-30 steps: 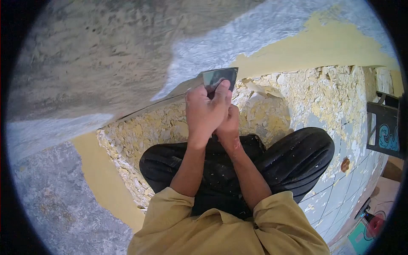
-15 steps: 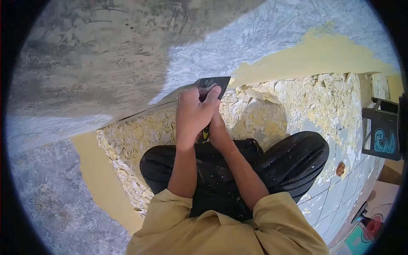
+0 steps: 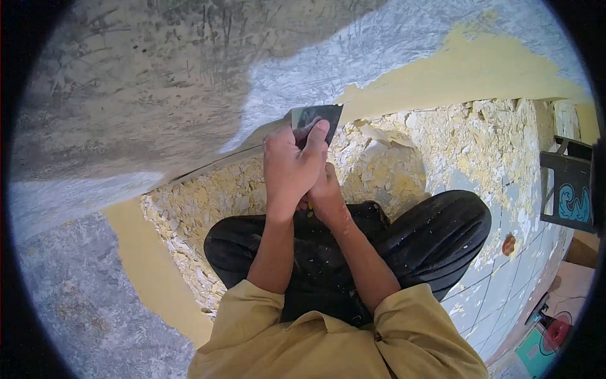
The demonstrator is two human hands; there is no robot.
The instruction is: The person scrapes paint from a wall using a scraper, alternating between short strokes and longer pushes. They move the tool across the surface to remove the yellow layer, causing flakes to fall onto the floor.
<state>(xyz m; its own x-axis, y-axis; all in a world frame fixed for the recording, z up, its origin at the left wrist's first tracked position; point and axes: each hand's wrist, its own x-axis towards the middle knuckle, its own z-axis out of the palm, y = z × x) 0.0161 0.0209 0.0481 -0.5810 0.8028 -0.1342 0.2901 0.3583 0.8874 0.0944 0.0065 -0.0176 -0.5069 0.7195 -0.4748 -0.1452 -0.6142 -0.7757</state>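
A wide dark-bladed scraper point(image 3: 332, 115) rests with its edge against the wall, where the yellow paint meets the bare grey surface. My left hand point(image 3: 291, 167) is closed round the scraper near the blade, thumb pressed on its face. Just below and to the right, my right hand point(image 3: 325, 192) wraps the handle, which is mostly hidden between the two hands. Yellow paint point(image 3: 461, 79) still coats a strip of wall to the right of the blade. Paint flakes point(image 3: 233, 186) lie thick on the floor under the hands.
My crossed legs in black trousers point(image 3: 435, 243) are close below the hands. A black stool-like object with a blue mark point(image 3: 571, 186) stands at the right. Beyond the tiled floor point(image 3: 499, 284) is a small red fan point(image 3: 557, 331). A brown lump point(image 3: 508, 244) lies on the tiles.
The scraper has shifted slightly up the wall with both hands on it. Less of the handle shows between the hands. The view has tilted a little.
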